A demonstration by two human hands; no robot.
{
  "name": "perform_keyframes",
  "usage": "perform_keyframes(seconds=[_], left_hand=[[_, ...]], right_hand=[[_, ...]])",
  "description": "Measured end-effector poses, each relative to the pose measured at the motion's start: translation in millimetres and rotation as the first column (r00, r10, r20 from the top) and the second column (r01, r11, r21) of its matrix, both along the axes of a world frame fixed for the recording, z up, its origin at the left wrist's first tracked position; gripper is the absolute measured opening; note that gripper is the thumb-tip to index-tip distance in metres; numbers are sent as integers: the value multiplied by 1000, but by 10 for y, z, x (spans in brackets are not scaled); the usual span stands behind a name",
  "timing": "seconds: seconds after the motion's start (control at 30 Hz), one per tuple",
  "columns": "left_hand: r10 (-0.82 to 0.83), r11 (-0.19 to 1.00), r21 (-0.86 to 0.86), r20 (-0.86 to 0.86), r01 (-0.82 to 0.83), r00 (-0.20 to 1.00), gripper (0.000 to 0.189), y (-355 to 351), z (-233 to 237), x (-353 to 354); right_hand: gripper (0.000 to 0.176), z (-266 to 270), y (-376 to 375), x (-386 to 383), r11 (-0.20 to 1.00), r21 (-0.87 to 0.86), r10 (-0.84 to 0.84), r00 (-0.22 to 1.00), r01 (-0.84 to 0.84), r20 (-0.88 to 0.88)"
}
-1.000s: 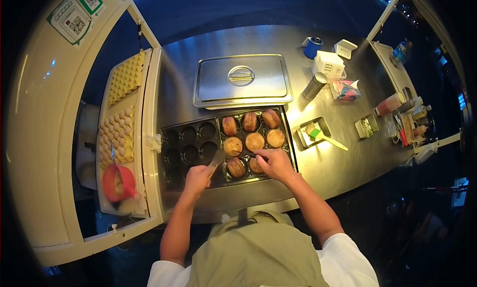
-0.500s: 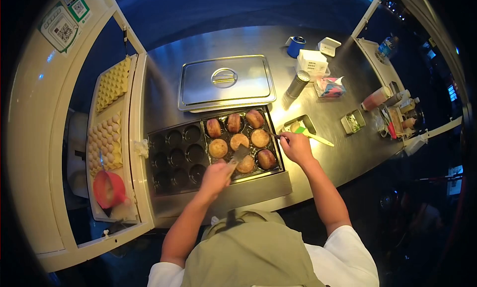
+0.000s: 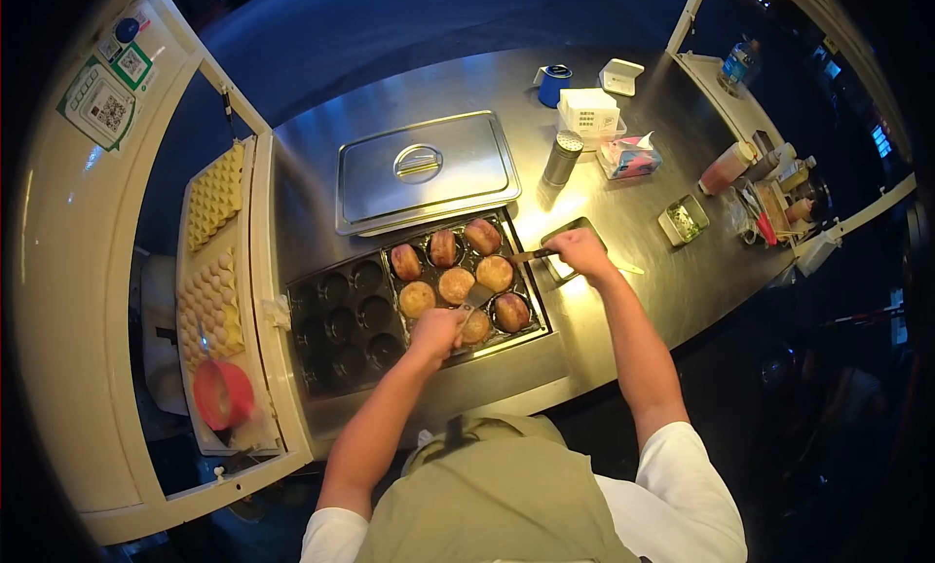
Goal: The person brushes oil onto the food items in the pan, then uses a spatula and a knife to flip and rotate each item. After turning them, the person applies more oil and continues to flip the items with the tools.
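My left hand [image 3: 437, 335] is closed on a metal scraper [image 3: 477, 296], whose blade is among the browned round cakes near the griddle's front. My right hand [image 3: 579, 250] grips a thin tool with a dark handle [image 3: 542, 254]; its tip reaches the right edge of a golden cake [image 3: 494, 273]. Several cakes sit in the round wells of the black griddle [image 3: 534, 321]. Some stand on edge, such as the one at the back right [image 3: 482, 236], while others lie flat. The griddle's left section [image 3: 341, 324] has bare wells.
Behind the griddle lies a lidded steel tray [image 3: 429, 168]. A shaker [image 3: 562, 158], a tissue pack [image 3: 631, 157] and a small steel container [image 3: 684, 220] stand to the right. Egg trays [image 3: 212, 305] and a red pot [image 3: 223, 394] are at the left.
The view has shifted slightly. My right hand has moved back a little over the steel container beside the griddle. My left hand has moved rightward, with the scraper still in it.
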State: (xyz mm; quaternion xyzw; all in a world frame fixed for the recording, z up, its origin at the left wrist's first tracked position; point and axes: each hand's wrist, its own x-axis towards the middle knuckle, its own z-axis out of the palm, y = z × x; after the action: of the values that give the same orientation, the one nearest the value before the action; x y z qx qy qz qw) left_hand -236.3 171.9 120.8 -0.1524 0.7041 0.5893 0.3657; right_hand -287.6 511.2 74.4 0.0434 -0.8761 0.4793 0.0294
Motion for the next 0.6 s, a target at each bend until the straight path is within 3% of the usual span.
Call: perform_keyframes(seconds=[0.03,0.07,0.13,0.2,0.27,0.37,0.43,0.53,0.6], left_hand=[[8,1000,15,24,-9,1000,29,-14,21,-9],[10,1000,13,25,-11,1000,29,-18,1,-25],[62,992,103,102,-73,993,30,22,-72,-66],[81,986,135,126,-98,989,30,94,-124,-81],[88,980,165,145,-112,985,31,149,-126,-90],[90,996,15,113,-92,990,30,157,-88,-28],[6,998,-67,12,-5,1000,32,41,90,73],[-15,993,-121,-120,1,993,30,-14,229,211],[-7,997,-77,-175,-7,984,31,-13,202,230]], right_hand=[[23,407,-97,151,977,-175,-80,973,119,217],[23,564,-125,265,977,-177,-78,973,118,218],[23,700,-109,446,925,-256,-181,918,281,352],[22,302,-66,534,924,-307,-159,960,226,229],[21,335,-193,680,928,-297,-138,948,224,285],[21,355,-311,819,951,-209,-173,954,226,246],[21,386,-324,879,953,-173,-209,952,250,225],[21,439,-324,936,942,-197,-230,951,270,206],[21,358,-336,914,926,-196,-308,946,322,98]])
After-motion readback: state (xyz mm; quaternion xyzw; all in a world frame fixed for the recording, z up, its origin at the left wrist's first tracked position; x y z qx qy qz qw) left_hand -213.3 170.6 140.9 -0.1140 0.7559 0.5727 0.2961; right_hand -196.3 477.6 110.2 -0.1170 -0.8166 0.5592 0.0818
